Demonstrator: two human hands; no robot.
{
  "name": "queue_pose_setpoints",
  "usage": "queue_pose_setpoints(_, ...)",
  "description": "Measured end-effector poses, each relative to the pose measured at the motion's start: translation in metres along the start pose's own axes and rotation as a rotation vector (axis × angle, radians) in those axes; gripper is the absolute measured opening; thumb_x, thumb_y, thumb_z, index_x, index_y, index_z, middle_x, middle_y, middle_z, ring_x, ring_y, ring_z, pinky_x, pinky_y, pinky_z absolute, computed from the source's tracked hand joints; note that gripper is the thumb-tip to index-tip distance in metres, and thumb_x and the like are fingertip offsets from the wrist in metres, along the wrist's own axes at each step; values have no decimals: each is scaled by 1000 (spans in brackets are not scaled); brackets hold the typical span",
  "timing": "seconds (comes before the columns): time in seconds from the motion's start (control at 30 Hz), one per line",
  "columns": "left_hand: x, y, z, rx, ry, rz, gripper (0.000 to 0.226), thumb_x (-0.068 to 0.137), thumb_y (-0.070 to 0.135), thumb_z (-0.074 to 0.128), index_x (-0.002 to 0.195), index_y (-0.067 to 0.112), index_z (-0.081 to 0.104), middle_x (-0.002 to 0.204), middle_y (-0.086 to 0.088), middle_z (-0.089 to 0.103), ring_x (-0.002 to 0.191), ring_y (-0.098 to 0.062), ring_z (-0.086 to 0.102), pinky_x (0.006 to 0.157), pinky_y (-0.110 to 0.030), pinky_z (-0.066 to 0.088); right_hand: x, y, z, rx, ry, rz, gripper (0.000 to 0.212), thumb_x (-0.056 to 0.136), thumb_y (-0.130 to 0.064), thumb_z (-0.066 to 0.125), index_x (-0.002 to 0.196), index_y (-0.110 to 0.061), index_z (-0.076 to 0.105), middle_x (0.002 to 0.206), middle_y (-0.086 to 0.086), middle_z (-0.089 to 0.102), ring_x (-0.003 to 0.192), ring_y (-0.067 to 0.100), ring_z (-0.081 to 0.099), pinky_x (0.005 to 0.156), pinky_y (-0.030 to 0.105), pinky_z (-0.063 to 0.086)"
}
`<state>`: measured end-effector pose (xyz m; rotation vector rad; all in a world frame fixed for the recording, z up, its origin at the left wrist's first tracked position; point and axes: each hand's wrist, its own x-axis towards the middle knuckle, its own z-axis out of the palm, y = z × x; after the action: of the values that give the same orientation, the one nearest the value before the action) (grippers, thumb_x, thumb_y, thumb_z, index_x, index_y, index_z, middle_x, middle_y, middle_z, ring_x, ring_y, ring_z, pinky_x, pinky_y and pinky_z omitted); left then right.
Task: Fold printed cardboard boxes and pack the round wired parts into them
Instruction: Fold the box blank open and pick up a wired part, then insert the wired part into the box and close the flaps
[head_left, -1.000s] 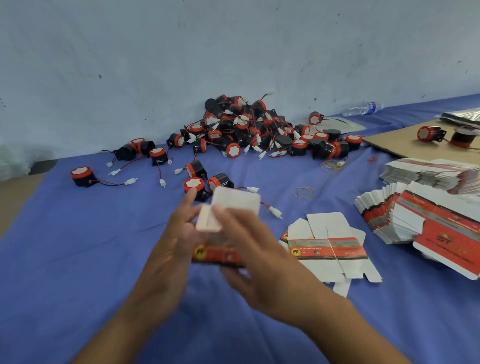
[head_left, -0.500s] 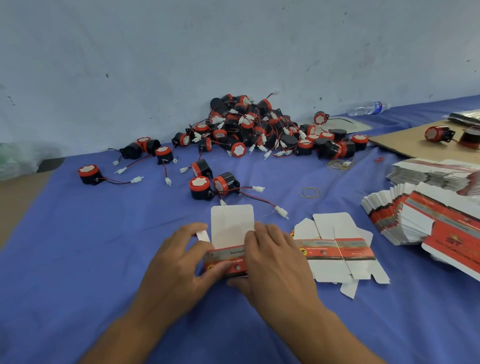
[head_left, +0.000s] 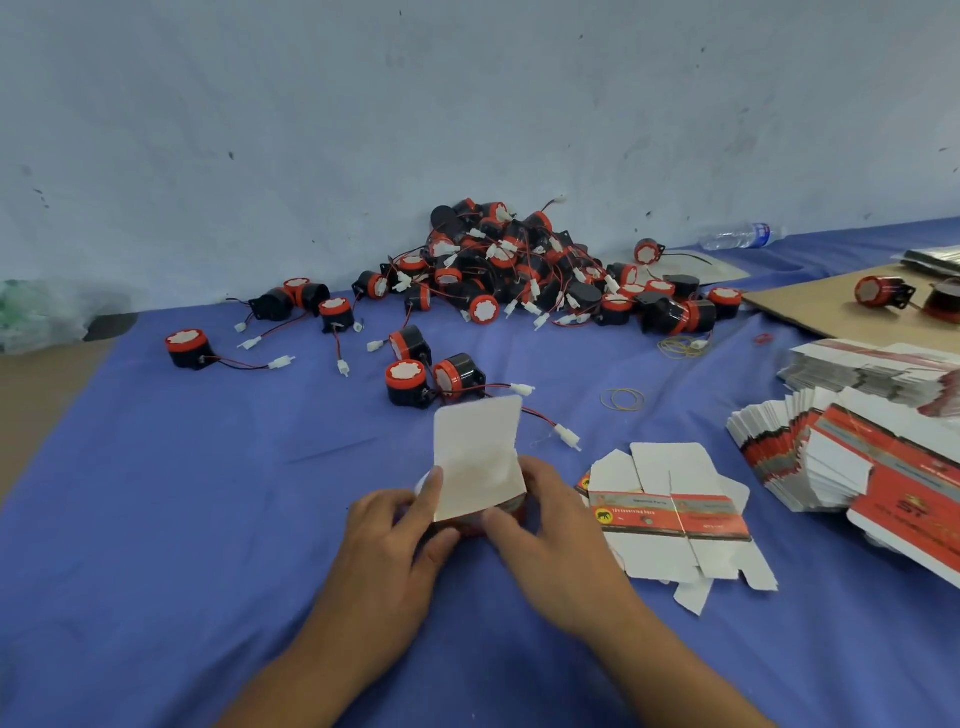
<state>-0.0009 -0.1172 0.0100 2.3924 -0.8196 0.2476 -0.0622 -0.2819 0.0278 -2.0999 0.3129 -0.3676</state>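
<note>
A small printed cardboard box (head_left: 475, 457) stands on the blue cloth (head_left: 156, 493) with its white lid flap pointing up. My left hand (head_left: 400, 540) grips its left side and my right hand (head_left: 545, 530) grips its right side. The box's red printed body is mostly hidden behind my fingers. Two round black and red wired parts (head_left: 434, 379) lie just beyond the box. A large pile of the same parts (head_left: 519, 270) sits against the wall. Flat unfolded boxes (head_left: 670, 514) lie right of my right hand.
Stacks of flat printed boxes (head_left: 852, 457) fill the right side. A brown cardboard sheet (head_left: 831, 312) at far right carries two more parts. Rubber bands (head_left: 622, 400) lie on the cloth, a plastic bottle (head_left: 737, 236) by the wall, and loose parts (head_left: 187, 349) at left.
Both hands brought the box down from the air onto the cloth. Its lid flap now stands up, and my fingers have shifted round its sides.
</note>
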Motion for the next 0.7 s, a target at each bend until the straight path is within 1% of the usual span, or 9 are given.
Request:
queue_pose_setpoints(0.03, 1, -4, 0, -44, 18, -31, 57, 97, 38, 52, 149, 26, 33, 144, 1, 42, 134, -18, 30, 107, -16, 18, 3, 1, -1, 29, 0, 12, 32, 90, -26, 62, 121, -31, 57, 114, -20, 64, 112, 4, 58, 95, 28, 49)
queue_pose_setpoints(0.1, 4, -8, -3, -108, 15, -44, 53, 95, 35, 59, 145, 33, 41, 151, 16, 27, 142, -6, 20, 110, -12, 12, 7, 3, -2, 12, -14, 8, 30, 92, -27, 60, 122, -29, 56, 114, -20, 66, 110, 2, 58, 93, 25, 48)
queue_pose_setpoints(0.2, 5, -11, -7, -308, 50, -46, 49, 83, 28, 76, 126, 41, 55, 134, 25, 51, 124, 8, 45, 101, -7, 33, 10, 6, -6, -9, -78, 3, 25, 90, -29, 61, 114, -35, 58, 105, -24, 67, 100, -5, 59, 87, 19, 49)
queue_pose_setpoints(0.3, 6, -12, -8, -360, 152, -116, 49, 77, 31, 81, 117, 44, 56, 116, 27, 57, 111, 7, 52, 90, -12, 42, 33, 3, -20, -62, -87, 35, 15, 89, -34, 60, 104, -35, 59, 95, -22, 66, 87, -7, 59, 67, 8, 45)
queue_pose_setpoints(0.43, 10, -18, -6, -366, 340, -231, 51, 75, 26, 81, 116, 39, 54, 112, 27, 51, 106, 14, 47, 79, -5, 40, 101, -12, -24, -213, -17, 6, 31, 96, -27, 57, 126, -22, 57, 111, -4, 64, 85, 12, 60, 63, 22, 47)
queue_pose_setpoints(0.53, 11, -22, -3, -349, 389, -264, 52, 74, 17, 81, 118, 29, 57, 107, 23, 47, 101, 20, 43, 77, 2, 34, 156, -24, -1, -431, -89, -137, 53, 102, -28, 56, 150, -19, 36, 150, 10, 43, 117, 30, 55, 84, 33, 45)
queue_pose_setpoints(0.57, 11, -23, -1, -353, 380, -257, 53, 73, 14, 81, 119, 26, 58, 106, 22, 46, 101, 21, 43, 78, 3, 34, 171, -28, 7, -475, -122, -175, 57, 103, -29, 55, 154, -21, 30, 155, 12, 36, 118, 32, 55, 88, 38, 44)
queue_pose_setpoints(0.63, 13, -24, 2, -368, 356, -231, 53, 71, 15, 81, 118, 23, 59, 106, 20, 46, 102, 21, 43, 79, 2, 34, 197, -30, 22, -538, -196, -199, 60, 105, -31, 51, 158, -25, 24, 149, 15, 41, 101, 32, 60, 83, 40, 44)
queue_pose_setpoints(0.7, 12, -25, 2, -384, 350, -207, 52, 66, 26, 75, 115, 26, 57, 106, 19, 46, 102, 20, 44, 78, 1, 34, 210, -26, 33, -594, -263, -156, 47, 105, -32, 47, 150, -21, 38, 122, 16, 59, 91, 31, 60, 78, 40, 46)
